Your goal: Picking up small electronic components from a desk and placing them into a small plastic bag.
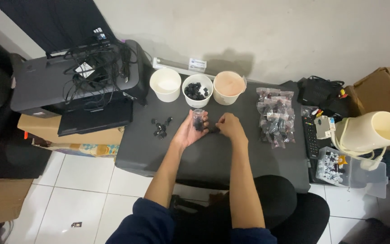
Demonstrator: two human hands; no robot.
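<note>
White cups (197,90) x3; left hand (188,131) grip closed round small bag (198,120), right hand (230,126) grip pinching unclear.

A plain off-white wall (294,36) runs behind a low dark grey table (145,149). The floor (82,185) is laid with white square tiles and dark grout lines. To the left, a black printer (46,81) with a tangle of black cables (95,68) on top rests on a cardboard box (50,129). A second cardboard box (384,90) stands at the right edge, near the wall. Lighting is even and soft, casting faint shadows on the wall.
</note>
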